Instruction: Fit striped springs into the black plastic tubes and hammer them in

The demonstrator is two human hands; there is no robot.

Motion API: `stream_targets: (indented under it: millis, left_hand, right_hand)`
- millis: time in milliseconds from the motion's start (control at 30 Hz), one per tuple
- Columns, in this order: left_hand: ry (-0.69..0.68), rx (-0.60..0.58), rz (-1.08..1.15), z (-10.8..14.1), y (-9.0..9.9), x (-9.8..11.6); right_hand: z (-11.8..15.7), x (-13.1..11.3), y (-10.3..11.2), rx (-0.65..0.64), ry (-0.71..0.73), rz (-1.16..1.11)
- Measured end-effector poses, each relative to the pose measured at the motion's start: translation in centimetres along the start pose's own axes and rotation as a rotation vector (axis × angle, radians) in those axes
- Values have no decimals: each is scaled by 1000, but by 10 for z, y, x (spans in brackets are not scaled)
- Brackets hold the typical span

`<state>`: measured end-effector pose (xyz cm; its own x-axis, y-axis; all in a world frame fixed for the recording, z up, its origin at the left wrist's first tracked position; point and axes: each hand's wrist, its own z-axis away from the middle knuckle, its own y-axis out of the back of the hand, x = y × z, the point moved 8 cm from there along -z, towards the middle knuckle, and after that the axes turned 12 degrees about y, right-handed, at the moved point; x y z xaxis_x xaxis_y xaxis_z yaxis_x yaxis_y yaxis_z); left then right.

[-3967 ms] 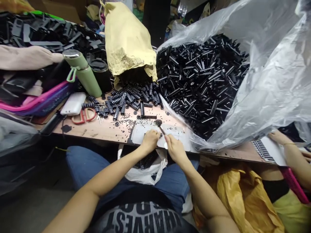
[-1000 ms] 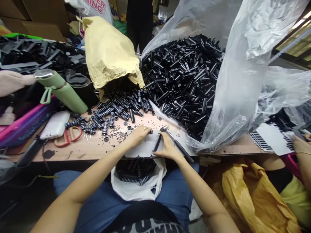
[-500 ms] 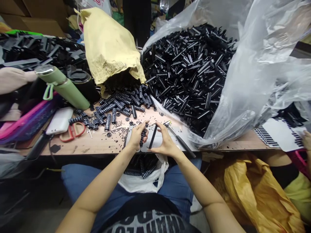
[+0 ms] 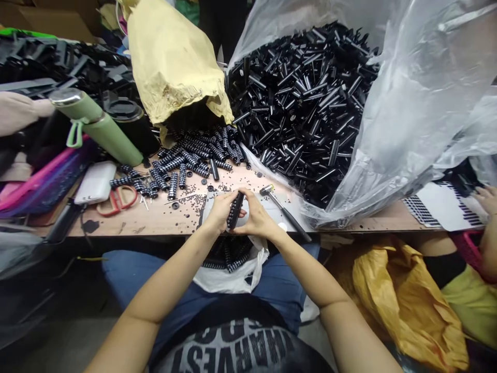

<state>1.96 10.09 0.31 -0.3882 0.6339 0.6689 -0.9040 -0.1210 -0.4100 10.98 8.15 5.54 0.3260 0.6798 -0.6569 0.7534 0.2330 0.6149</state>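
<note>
Over the table's front edge, my left hand (image 4: 219, 211) is closed around a black cylinder studded with rows of pale dots (image 4: 232, 215). My right hand (image 4: 257, 214) grips a slim, smooth black plastic piece (image 4: 238, 208) by its two ends, between thumb and fingers. Both parts are upright, side by side and apparently touching; fingers cover some of the contact. A hammer (image 4: 289, 216) lies just right of my right hand on a pale plate (image 4: 303, 210). Beyond my left hand is a heap of similar studded cylinders (image 4: 198, 155).
A plastic bag (image 4: 392, 150) holds many smooth black pieces (image 4: 303, 103). A yellow sack (image 4: 174, 62) stands behind the studded heap. Red scissors (image 4: 116, 201), a white power bank-like block (image 4: 95, 182) and a green bottle (image 4: 101, 129) lie left. Another person's hand (image 4: 487, 199) shows at far right.
My right hand has moved left, bringing the smooth black piece from a small gap away up against the studded cylinder. The whole view has shifted slightly.
</note>
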Motion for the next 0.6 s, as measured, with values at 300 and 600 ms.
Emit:
stream_targets:
  millis: [300,600]
  left_hand:
    - [-285,79,-436,-18,-1,-1]
    - [-912,109,-1478,-14,-20,-41]
  right_hand:
    - [14,31,-11,74,-203,147]
    - [72,67,23,7,-510,526]
